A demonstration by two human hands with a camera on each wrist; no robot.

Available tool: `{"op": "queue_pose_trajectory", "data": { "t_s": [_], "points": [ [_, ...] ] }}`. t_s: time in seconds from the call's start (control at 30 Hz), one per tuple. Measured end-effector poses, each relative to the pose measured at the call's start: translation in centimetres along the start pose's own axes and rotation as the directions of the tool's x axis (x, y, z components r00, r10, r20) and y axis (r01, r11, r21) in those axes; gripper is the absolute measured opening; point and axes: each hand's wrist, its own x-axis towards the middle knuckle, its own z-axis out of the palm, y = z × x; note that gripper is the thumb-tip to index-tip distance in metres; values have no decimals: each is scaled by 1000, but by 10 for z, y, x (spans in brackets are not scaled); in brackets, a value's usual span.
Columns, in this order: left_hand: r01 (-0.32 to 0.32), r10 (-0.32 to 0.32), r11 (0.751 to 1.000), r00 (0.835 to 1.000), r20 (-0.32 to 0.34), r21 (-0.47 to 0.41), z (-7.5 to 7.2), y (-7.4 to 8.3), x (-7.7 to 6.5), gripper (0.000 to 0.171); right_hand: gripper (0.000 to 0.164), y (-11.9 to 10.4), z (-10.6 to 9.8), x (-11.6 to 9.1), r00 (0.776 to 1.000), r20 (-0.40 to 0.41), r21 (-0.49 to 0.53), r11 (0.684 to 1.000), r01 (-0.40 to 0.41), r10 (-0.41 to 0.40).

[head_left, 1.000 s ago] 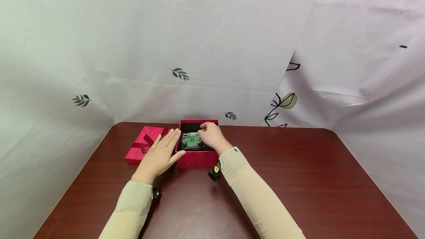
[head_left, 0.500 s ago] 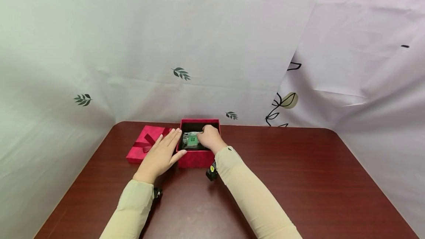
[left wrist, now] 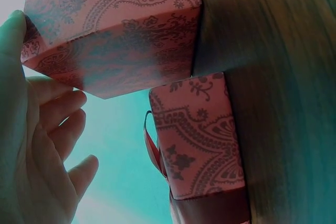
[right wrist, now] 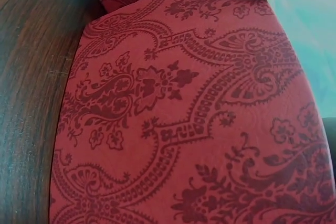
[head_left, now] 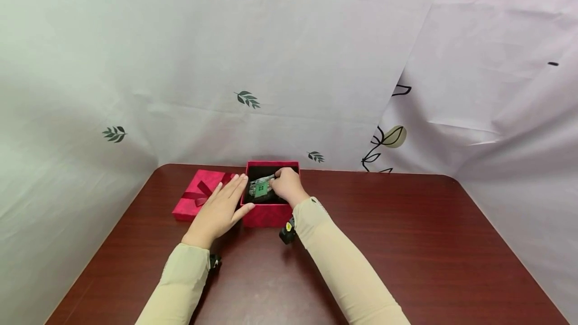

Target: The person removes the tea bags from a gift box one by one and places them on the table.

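Note:
A red patterned gift box (head_left: 267,216) stands open-topped near the table's back edge, dark inside. Within it lies a shiny clear-and-dark packet with a green label (head_left: 261,189), its right side tipped up. My right hand (head_left: 289,185) reaches over the rim and pinches the packet's right edge; the fingertips are partly hidden. My left hand (head_left: 218,214) has its fingers stretched out along the box's left wall, thumb at the front corner. In the left wrist view those fingers (left wrist: 68,108) are at the box's top edge. The box's front wall (right wrist: 173,103) fills the right wrist view.
The box's red lid (head_left: 189,207), with a dark red ribbon and bow, lies left of the box, partly behind the left hand. A pale printed cloth (head_left: 316,64) hangs behind the brown wooden table (head_left: 406,229).
My right hand has gone slightly down and left, taken hold of the packet's edge and tilted it up at the right. The left hand has kept its place at the box.

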Motion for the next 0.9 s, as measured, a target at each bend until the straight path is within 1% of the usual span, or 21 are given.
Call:
{"op": "queue_pose_trajectory", "data": {
  "t_s": [0.2,0.4,0.6,0.77,0.9],
  "points": [
    [1,-1,1000,1000,3,3,0,0,0,77,35,1,1,3,999,1,87,996,-36,36],
    [5,-5,1000,1000,6,4,0,0,0,77,31,1,2,5,999,15,194,979,-53,51],
    [6,-6,1000,1000,9,-1,1,0,0,77,20,1,4,6,997,33,200,977,-77,72],
    [7,-7,1000,1000,5,-3,1,0,0,77,18,1,3,6,996,41,202,976,-86,80],
    [11,-11,1000,1000,6,-11,2,0,-1,77,18,-2,0,3,997,34,201,977,-69,63]
  ]
}}
